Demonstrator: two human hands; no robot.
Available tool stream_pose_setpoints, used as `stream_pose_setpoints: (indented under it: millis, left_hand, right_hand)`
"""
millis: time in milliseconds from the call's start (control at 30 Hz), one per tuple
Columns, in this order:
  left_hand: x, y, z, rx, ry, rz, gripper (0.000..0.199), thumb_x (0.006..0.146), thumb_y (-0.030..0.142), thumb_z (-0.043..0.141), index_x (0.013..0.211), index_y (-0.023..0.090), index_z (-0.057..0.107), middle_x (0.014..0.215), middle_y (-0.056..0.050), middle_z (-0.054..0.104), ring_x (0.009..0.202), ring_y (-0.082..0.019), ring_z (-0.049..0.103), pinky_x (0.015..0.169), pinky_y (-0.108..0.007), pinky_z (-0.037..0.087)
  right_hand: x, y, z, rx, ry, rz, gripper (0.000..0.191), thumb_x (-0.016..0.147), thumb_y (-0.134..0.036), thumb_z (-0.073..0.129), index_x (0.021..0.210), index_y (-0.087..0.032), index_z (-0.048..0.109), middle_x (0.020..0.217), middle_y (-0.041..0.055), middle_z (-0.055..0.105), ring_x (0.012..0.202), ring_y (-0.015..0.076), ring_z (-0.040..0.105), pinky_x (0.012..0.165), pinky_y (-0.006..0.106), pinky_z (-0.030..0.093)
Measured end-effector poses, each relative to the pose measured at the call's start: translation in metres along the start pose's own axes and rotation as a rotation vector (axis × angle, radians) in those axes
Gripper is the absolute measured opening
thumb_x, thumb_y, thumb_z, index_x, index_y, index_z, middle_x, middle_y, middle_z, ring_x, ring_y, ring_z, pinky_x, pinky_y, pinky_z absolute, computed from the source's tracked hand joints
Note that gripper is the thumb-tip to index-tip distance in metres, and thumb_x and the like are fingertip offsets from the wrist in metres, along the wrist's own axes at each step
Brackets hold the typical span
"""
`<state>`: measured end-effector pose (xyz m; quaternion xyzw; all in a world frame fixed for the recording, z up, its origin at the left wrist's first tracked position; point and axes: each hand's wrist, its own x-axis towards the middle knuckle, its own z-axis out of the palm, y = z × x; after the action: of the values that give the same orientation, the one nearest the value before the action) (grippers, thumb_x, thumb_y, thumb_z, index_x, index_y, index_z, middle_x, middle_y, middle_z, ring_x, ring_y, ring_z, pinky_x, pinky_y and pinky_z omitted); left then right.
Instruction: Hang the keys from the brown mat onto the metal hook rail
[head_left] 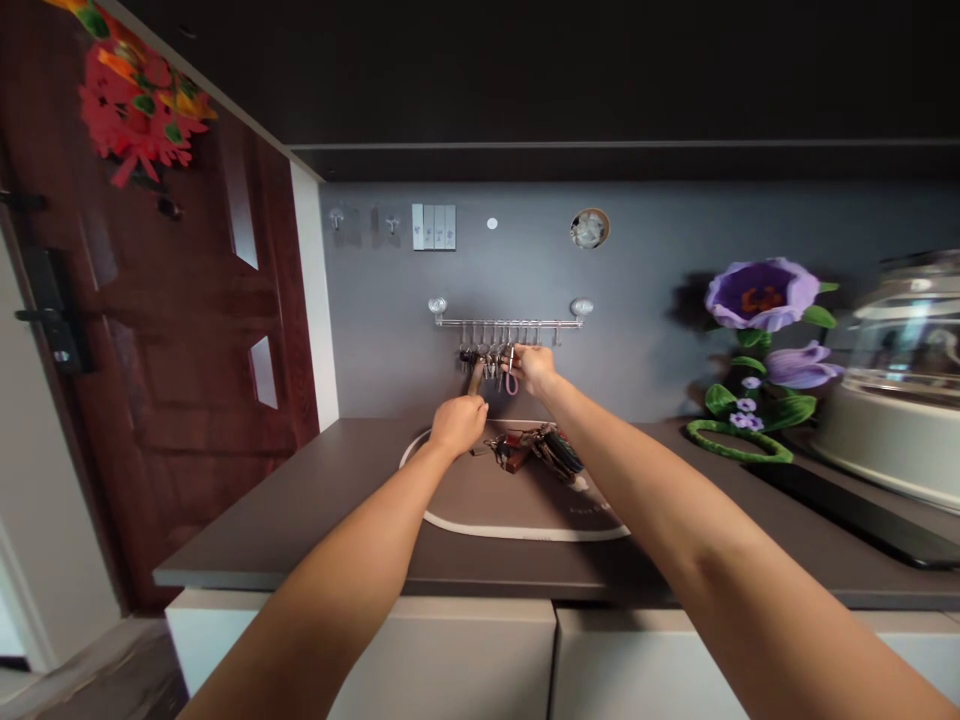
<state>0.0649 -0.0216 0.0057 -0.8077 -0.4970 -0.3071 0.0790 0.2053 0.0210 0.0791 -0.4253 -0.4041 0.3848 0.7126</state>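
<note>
My right hand [534,368] is at the right part of a hook rail [510,323] on the wall. Its fingers are pinched on a key ring with a pink loop [511,384] hanging below. To its left, several bunches of keys [491,362] hang in a row from the hooks. My left hand [459,425] is lower, with one finger stretched up to the hanging keys and apparently touching them; its other fingers look curled. Beneath both hands, a pile of keys and straps [536,447] lies on a brown mat [495,505] with a pale rim.
A dark countertop [337,510] runs below the wall, with a dark shelf [570,160] overhead. To the right stand a purple fabric flower [765,295], a black flat object [855,510] and a clear-domed appliance [900,400]. A red-brown door [202,400] is on the left.
</note>
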Motion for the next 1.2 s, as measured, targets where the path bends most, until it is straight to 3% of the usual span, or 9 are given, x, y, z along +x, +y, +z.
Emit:
stream_pose_setpoints:
  millis: [167,467,700,900,1200]
  left_hand:
    - [0.000,-0.001,-0.001,0.040,-0.009,0.011,0.035,0.085,0.033,0.031,0.087,0.018,0.063,0.087,-0.009,0.065,0.078,-0.018,0.058,0.068,-0.025,0.037]
    - [0.001,-0.002,-0.001,-0.023,-0.065,0.029,0.029,0.084,0.033,0.037,0.088,0.020,0.063,0.093,-0.008,0.064,0.086,-0.018,0.057,0.073,-0.025,0.037]
    - [0.003,-0.007,0.005,-0.103,-0.072,0.107,0.024,0.083,0.030,0.041,0.086,0.022,0.063,0.092,-0.008,0.064,0.087,-0.019,0.057,0.074,-0.026,0.037]
    - [0.003,-0.009,0.006,-0.108,-0.095,0.172,0.023,0.082,0.028,0.043,0.088,0.022,0.064,0.092,-0.007,0.065,0.086,-0.020,0.057,0.073,-0.026,0.037]
    - [0.004,-0.010,0.012,-0.127,-0.149,0.250,0.022,0.080,0.025,0.046,0.091,0.021,0.064,0.095,-0.007,0.064,0.090,-0.019,0.056,0.078,-0.025,0.038]
  right_hand:
    - [-0.001,0.005,-0.004,-0.018,-0.024,-0.006,0.012,0.079,-0.011,0.044,0.068,-0.016,0.045,0.055,-0.0029,0.049,0.050,0.0055,0.052,0.050,0.020,0.052]
    - [0.009,0.016,-0.004,-0.144,0.050,-0.040,0.015,0.075,-0.006,0.041,0.066,-0.016,0.047,0.053,-0.0026,0.048,0.045,0.0059,0.048,0.046,0.022,0.049]
    - [0.003,0.013,-0.008,-0.200,-0.018,-0.029,0.016,0.077,-0.010,0.041,0.063,-0.017,0.045,0.049,-0.0034,0.046,0.043,0.0059,0.044,0.046,0.021,0.046]
    - [-0.005,0.011,-0.016,-0.186,-0.084,0.003,0.012,0.079,-0.015,0.044,0.067,-0.017,0.046,0.059,-0.0022,0.050,0.046,0.0054,0.046,0.048,0.021,0.046]
    - [-0.015,0.002,-0.024,-0.220,-0.159,0.048,0.011,0.076,-0.008,0.044,0.069,-0.016,0.047,0.063,-0.0016,0.051,0.049,0.0051,0.048,0.052,0.023,0.048]
